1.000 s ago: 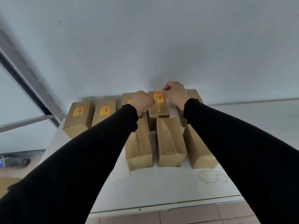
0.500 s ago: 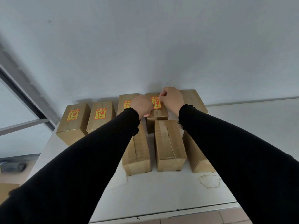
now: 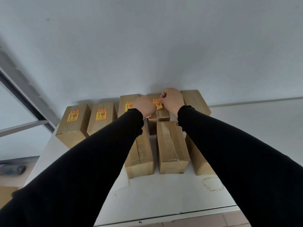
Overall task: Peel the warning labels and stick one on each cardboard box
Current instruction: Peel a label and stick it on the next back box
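Several brown cardboard boxes stand in two rows on a white table (image 3: pixel 164 197). In the back row the three left boxes (image 3: pixel 73 123) carry yellow-and-red warning labels (image 3: pixel 72 116). On the fourth back box (image 3: pixel 161 114) lies a warning label (image 3: pixel 157 104) between my hands. My right hand (image 3: pixel 172 99) pinches the label's top right edge. My left hand (image 3: pixel 144 106) is curled at the label's left side, its fingertips hidden. The far-right back box (image 3: pixel 195 101) and the three front boxes (image 3: pixel 171 146) show no label on top.
A grey-white wall rises right behind the back row. A dark window frame (image 3: pixel 24 99) runs at the left. The white table has a ring stain (image 3: pixel 212 184) at the front right and tiled floor (image 3: pixel 229 220) below its front edge.
Both hands came down with the label from just above the fourth back box onto its top. The view shifted slightly.
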